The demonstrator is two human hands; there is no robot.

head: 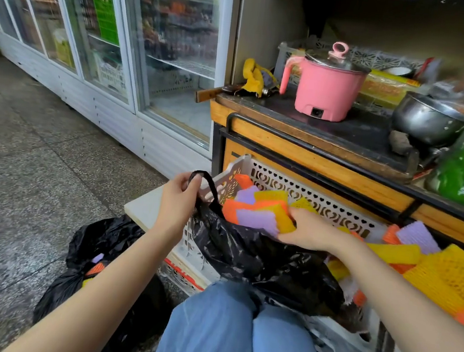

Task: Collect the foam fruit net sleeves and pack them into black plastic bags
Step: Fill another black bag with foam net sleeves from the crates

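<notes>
– Two hands busy. Your left hand [179, 198] has its fingers curled round the loop handle of the black bag [259, 260] and holds that side up, so the mouth gapes upward and toward the white crate [296, 186].

– Your right hand [310, 229] is wrapped tight round one end of a bunch of foam sleeves [261, 212], orange, purple and yellow.

– That bunch lies flat. Its long axis runs across your view, and the free ends point left toward your left hand, right at the bag's mouth.

– The bag slumps over your knees and against the crate's front wall.

– You have loose sleeves [445, 275] heaped in the crate beyond your right forearm, mostly yellow and orange, pointing in no one direction.

– Down on the floor [22, 181], beside your left forearm, a second black bag [102, 242] sits with purple and orange sleeves showing at its opening.

– Above the crate, the tabletop [360, 132] carries a pink pot [325, 91] with its lid on and a steel pot [428, 120] to its right.
</notes>
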